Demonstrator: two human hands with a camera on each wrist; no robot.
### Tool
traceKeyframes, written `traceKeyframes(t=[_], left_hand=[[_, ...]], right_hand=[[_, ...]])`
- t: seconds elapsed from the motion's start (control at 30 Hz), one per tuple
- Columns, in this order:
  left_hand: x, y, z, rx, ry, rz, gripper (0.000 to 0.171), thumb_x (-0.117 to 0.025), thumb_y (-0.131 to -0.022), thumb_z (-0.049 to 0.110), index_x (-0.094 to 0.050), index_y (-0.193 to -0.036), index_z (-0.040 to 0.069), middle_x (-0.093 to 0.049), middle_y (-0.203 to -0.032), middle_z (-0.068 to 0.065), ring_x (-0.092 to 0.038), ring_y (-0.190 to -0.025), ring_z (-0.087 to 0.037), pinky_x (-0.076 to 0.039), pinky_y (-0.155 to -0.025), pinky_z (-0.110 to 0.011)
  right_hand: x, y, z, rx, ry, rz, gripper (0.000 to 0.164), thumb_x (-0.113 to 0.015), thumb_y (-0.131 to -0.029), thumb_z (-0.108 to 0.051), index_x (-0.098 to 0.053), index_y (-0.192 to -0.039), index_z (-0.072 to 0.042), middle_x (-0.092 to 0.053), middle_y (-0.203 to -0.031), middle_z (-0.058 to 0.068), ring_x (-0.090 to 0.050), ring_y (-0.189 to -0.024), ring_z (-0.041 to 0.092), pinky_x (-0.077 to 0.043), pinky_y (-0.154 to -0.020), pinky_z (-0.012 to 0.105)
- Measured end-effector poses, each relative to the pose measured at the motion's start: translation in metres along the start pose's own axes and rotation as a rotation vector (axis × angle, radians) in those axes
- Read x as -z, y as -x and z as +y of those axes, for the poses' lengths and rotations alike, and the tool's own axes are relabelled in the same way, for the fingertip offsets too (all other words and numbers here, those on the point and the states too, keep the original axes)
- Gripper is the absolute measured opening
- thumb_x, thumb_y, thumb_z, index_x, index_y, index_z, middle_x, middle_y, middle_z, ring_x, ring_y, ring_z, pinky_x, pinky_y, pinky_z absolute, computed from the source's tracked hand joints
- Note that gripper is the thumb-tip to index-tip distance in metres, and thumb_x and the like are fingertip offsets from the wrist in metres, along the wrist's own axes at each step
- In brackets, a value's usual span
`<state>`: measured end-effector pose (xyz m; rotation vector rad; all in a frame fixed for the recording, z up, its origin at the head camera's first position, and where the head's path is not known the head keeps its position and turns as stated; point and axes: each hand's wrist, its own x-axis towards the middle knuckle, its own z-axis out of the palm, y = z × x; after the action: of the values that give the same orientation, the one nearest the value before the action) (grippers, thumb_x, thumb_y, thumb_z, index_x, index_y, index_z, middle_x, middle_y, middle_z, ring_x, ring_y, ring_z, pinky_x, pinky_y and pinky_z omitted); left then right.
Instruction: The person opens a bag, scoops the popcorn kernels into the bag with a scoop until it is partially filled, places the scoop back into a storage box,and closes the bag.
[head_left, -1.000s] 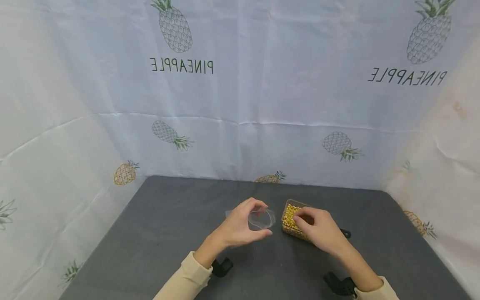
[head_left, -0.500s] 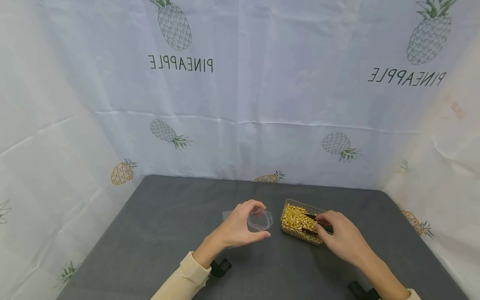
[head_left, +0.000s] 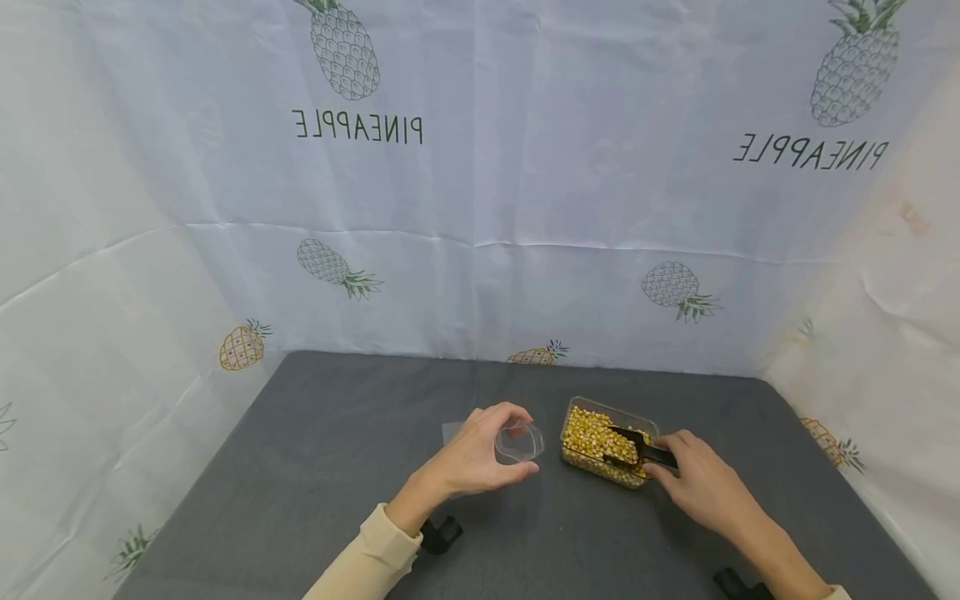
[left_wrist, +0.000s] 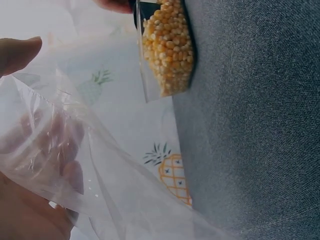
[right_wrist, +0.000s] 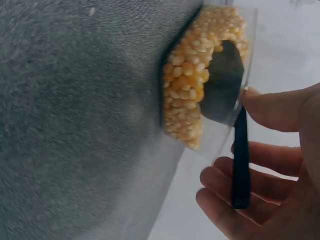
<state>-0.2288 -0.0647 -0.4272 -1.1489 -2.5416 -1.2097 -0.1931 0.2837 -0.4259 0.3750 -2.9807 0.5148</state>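
A clear plastic bag [head_left: 519, 443] is held by my left hand [head_left: 476, 458], whose thumb and fingers curve round its rounded open mouth. In the left wrist view the thin bag [left_wrist: 130, 190] hangs down, and fingers show through it. To its right on the table stands a clear rectangular container [head_left: 624, 413] filled with yellow corn kernels [head_left: 592, 433]. My right hand [head_left: 705, 483] holds a black scoop [head_left: 660, 456] by its handle at the container's right side. The scoop's blade [right_wrist: 223, 85] rests among the kernels, partly hidden by them.
The dark grey table [head_left: 360, 433] runs back to a white curtain [head_left: 465, 300] printed with pineapples, which also flanks it on both sides. A single small pale speck [right_wrist: 92, 10] lies on the table near the container.
My right hand has moved right, from above the kernels to the scoop's handle, and now holds it. The left hand and bag have hardly moved.
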Motion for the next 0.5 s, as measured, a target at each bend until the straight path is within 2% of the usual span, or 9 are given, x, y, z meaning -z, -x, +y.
traceKeyframes(t=[0.23, 0.37, 0.5], left_hand=[[-0.0002, 0.0004, 0.0015, -0.009, -0.018, 0.001, 0.049, -0.078, -0.091, 0.032, -0.058, -0.13, 0.011, -0.061, -0.113, 0.007, -0.055, -0.098, -0.011, -0.04, -0.09, -0.04], [-0.0007, 0.0004, 0.0014, -0.012, -0.017, 0.0, 0.047, -0.077, -0.092, 0.033, -0.058, -0.13, 0.012, -0.062, -0.114, 0.001, -0.056, -0.1, -0.012, -0.041, -0.091, -0.041], [-0.0011, 0.0009, 0.0011, 0.002, -0.016, -0.006, 0.046, -0.076, -0.092, 0.032, -0.058, -0.129, 0.014, -0.062, -0.114, 0.002, -0.057, -0.1, -0.014, -0.042, -0.091, -0.041]], right_hand=[[-0.0059, -0.0062, 0.0061, -0.021, -0.104, -0.042, 0.036, -0.073, -0.095, -0.023, -0.066, -0.121, 0.001, -0.064, -0.111, 0.015, -0.065, -0.092, 0.03, -0.053, -0.07, 0.045], [-0.0074, -0.01, 0.009, -0.017, -0.136, -0.046, 0.034, -0.074, -0.094, -0.02, -0.067, -0.12, 0.001, -0.066, -0.11, 0.014, -0.065, -0.097, 0.036, -0.054, -0.075, 0.05], [-0.008, -0.0104, 0.0095, -0.02, -0.167, -0.047, 0.033, -0.073, -0.094, -0.018, -0.067, -0.119, 0.002, -0.067, -0.115, 0.018, -0.064, -0.105, 0.042, -0.053, -0.081, 0.054]])
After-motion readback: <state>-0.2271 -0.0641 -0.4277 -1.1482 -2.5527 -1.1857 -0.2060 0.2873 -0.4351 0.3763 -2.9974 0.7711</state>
